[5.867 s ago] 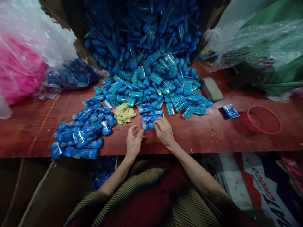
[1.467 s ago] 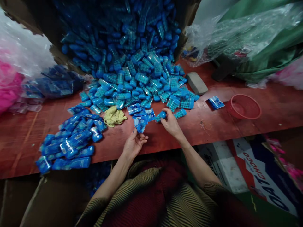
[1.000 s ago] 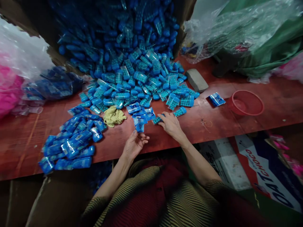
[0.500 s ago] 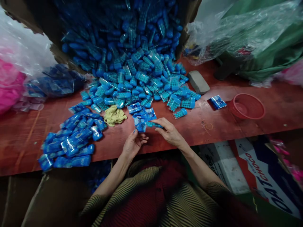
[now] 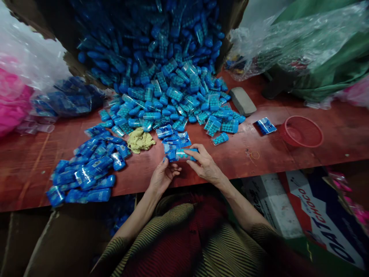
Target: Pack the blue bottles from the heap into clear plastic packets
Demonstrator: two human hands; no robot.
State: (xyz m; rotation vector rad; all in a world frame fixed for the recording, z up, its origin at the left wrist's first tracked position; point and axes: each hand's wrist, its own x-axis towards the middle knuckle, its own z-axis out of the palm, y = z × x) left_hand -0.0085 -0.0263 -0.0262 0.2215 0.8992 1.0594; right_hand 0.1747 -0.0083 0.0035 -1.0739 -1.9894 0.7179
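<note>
- Right hand (image 5: 206, 165): thumb and fingers closed round the near-right end of a clear bottle (image 5: 181, 154) of blue beads; that end partly covered by fingers.
- Left hand (image 5: 165, 174): palm half open, fingers loosely curled, thumb tip at the edge of a blue wrapper (image 5: 171, 156); pinched or merely touched, impossible to tell.
- Bottle: held lengthwise between both hands, free end at the wrapper; inside or only against it, impossible to tell.
- Flat wrappers (image 5: 183, 139): just beyond both hands, overlapping, count unclear, print too small to read.
- Bottle heap (image 5: 173, 96): well beyond both hands, spilling from a torn-edged carton (image 5: 238, 17); rear lost in shadow, carton top cut off.
- Loose bottle (image 5: 220, 139): beyond the right hand, near the heap.
- Crumpled yellow-green cloth (image 5: 140, 140): beyond and left of the left hand.
- Blue packs (image 5: 89, 167): piled left of the left hand.
- Right of the right hand: grey block (image 5: 242, 101), flat blue packet (image 5: 265, 125), red basket (image 5: 301, 130).
- Table (image 5: 230, 163): red-brown, scuffed, under everything above.
- Far left of the hands: pink bag (image 5: 13, 102), cut off.
- Far right: clear plastic (image 5: 284, 46) over green sheeting (image 5: 337, 65).
- Below the right hand: carton lettered "OAT CHOCO" (image 5: 319, 215), partly cut off.
</note>
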